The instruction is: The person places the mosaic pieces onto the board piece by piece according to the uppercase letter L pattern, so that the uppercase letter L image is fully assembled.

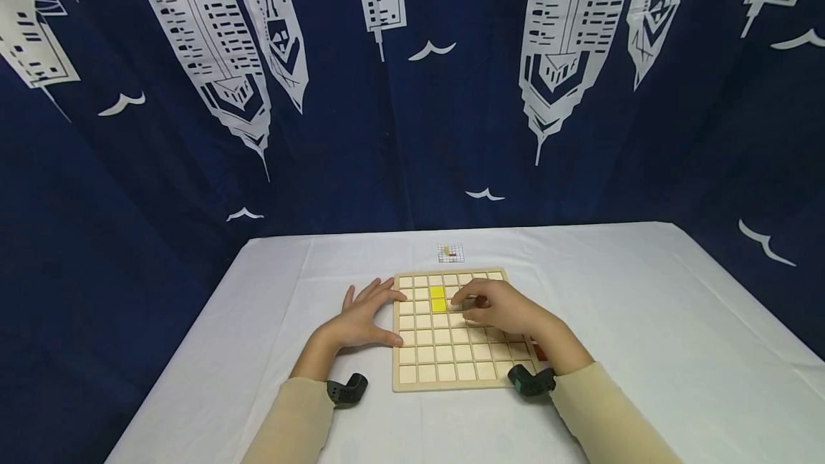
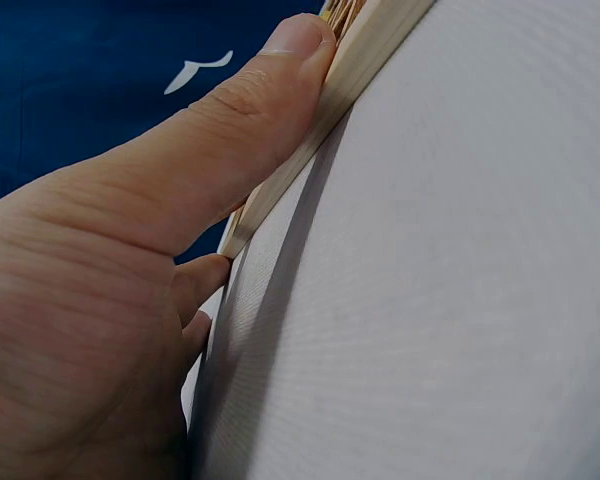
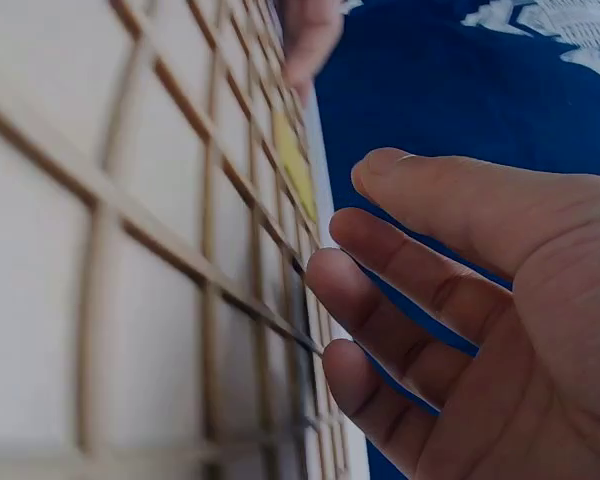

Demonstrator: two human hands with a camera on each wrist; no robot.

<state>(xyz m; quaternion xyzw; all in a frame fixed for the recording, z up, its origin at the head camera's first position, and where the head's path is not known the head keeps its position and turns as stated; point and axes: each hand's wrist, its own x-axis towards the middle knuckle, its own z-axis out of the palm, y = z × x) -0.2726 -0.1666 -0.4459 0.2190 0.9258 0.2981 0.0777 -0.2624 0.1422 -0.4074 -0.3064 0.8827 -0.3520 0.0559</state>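
Observation:
A square wooden grid board [image 1: 445, 354] with cream cells lies on the table. Two yellow square tiles [image 1: 437, 298] fill neighbouring cells, one behind the other; in the right wrist view the yellow [image 3: 294, 165] shows as a thin patch. With fingers spread, my left hand [image 1: 362, 321] rests on the board's left edge; the left wrist view has its thumb [image 2: 270, 90] lying on the wooden rim [image 2: 365, 75]. Just right of the yellow tiles, my right hand [image 1: 499, 306] hovers over the board. Its fingers [image 3: 390, 315] are loosely bent, with nothing visible between them and the thumb.
Behind the board lies a small card [image 1: 450, 253] printed with a coloured grid. Something red [image 1: 538, 351] sits at the board's right edge, partly hidden by my right forearm. A white cloth [image 1: 322, 274] covers the table, and a dark blue patterned curtain [image 1: 412, 127] hangs behind.

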